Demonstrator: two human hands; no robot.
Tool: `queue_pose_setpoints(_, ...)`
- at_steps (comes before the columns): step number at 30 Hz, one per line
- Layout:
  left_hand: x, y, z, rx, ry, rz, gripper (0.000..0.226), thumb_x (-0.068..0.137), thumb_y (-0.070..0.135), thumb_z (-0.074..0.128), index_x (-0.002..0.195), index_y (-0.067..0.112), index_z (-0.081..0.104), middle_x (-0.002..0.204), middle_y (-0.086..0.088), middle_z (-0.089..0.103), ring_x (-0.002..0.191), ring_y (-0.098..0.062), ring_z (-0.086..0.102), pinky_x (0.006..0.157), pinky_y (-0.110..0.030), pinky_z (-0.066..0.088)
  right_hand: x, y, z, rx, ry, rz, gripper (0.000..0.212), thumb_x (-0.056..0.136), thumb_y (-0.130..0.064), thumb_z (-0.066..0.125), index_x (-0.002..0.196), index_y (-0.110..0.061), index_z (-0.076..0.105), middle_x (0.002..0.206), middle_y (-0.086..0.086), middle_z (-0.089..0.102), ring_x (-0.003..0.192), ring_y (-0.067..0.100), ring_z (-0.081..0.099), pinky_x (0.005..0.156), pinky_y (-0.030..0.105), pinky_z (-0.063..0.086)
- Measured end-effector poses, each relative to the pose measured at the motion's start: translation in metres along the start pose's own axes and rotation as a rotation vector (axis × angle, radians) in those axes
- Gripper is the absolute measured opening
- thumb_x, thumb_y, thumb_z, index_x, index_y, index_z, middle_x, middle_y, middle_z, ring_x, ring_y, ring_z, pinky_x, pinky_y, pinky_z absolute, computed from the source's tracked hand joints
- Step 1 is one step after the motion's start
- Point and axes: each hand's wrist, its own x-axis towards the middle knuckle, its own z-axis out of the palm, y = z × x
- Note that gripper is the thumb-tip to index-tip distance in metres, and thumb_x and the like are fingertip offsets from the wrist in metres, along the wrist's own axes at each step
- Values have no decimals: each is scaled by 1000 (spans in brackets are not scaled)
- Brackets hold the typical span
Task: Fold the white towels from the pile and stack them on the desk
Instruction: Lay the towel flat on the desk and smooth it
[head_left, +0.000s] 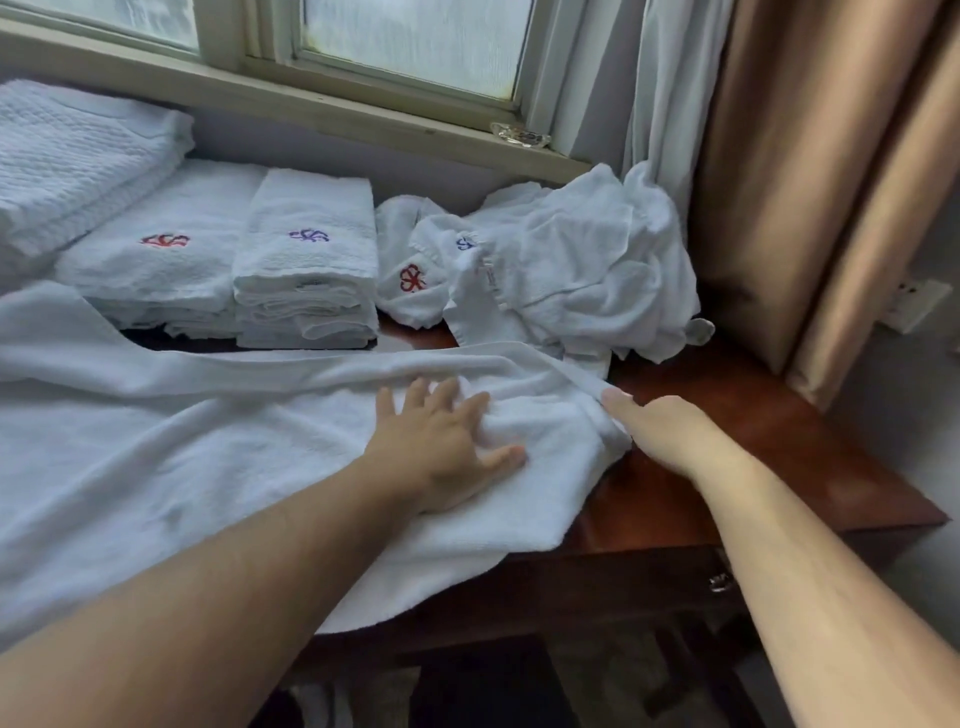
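The left hand (441, 441) lay flat on the large white towel (182, 457), fingers straight and spread, pressing the cloth down near its right end. The right hand (660, 426) was at that towel's right edge, apparently pinching the hem between thumb and fingers, though the fingers themselves were hidden under the fold and the grip could not be seen outright. The towel was spread across the front of the wooden desk (753, 441), its near edge hanging over the desk's front and its left part running out of view.

Judging from how things lay, the job looked roughly half done or somewhat past it. Behind the spread towel stood finished work: a stack of folded towels with a purple monogram (306, 275), a lower stack with a red monogram (156, 260) just beside it on the left, and a thicker pile of folded waffle-weave towels (72, 166) at the far left. Still to be done was the crumpled pile of unfolded towels (561, 270) at the back right, against the pale curtain (660, 93); it held several pieces, one showing a red monogram and another a blue one, but how many in all could not be told. The towel under the hands had not yet been folded; it appeared to be at the smoothing or first-fold stage, with the remaining pile waiting after it.
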Motion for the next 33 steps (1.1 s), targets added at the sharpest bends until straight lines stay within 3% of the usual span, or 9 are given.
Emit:
queue_pose_setpoints(4,1,-10,2,-5,-1,25,102,69,97,14,157,45,10,169,7,2,155,-23,-5,121,-57,-7,-10,-6,13,461,-157,-271,31,94,-40,66,82,-11,69,80,-3,72,86,19,61,72,29,43)
queue_pose_setpoints(8,-2,-15,3,-4,6,35,102,69,96,13,157,43,11,169,8,2,155,-21,-5,122,-54,-8,-16,-20,20,1103,-544,-335,37,102,-21,53,136,-7,59,131,17,67,123,31,63,103,42,52)
queue_pose_setpoints(12,1,-15,4,-30,20,42,99,68,95,12,155,47,10,169,8,5,155,-21,-3,122,-55,-7,-21,-22,23,892,-828,-501,66,89,-13,71,149,-18,43,145,15,56,134,30,54,111,44,45)
queue_pose_setpoints(17,1,-22,1,-3,-8,42,96,74,91,23,157,44,13,169,11,4,155,-19,-2,123,-54,-2,-14,-37,19,463,-290,-313,22,86,-23,76,107,-15,75,101,7,77,99,26,73,83,42,58)
queue_pose_setpoints(20,1,-26,-2,7,-48,4,92,78,87,24,158,42,13,169,11,0,155,-20,-4,123,-54,-3,-1,-42,-1,659,120,-103,10,87,-14,66,84,-7,72,83,8,70,75,24,64,57,27,46)
queue_pose_setpoints(22,4,-23,-7,-10,-102,-35,103,67,90,17,158,41,11,169,10,-2,155,-22,-5,122,-55,-4,6,-40,-26,428,294,-118,6,82,-14,65,78,-10,68,82,9,66,77,27,59,58,28,42)
queue_pose_setpoints(25,11,-14,-15,-12,-110,-86,107,65,93,21,158,39,14,169,8,1,155,-27,-3,120,-58,-3,1,-39,-48,-423,161,-92,16,80,-29,64,87,-17,70,92,6,65,88,30,57,71,33,47)
queue_pose_setpoints(27,14,-10,-16,-20,-103,-83,110,62,93,22,157,38,16,169,6,1,155,-28,-3,120,-59,-3,-10,-39,-39,-625,125,-53,31,78,-38,68,102,-20,64,104,4,65,96,30,58,80,38,49)
queue_pose_setpoints(33,6,-22,-9,14,9,63,100,69,94,21,155,42,22,169,8,8,154,-21,7,122,-50,5,-35,-71,21,-147,-69,-532,19,91,-23,60,100,-22,76,97,-10,71,92,11,64,83,25,48)
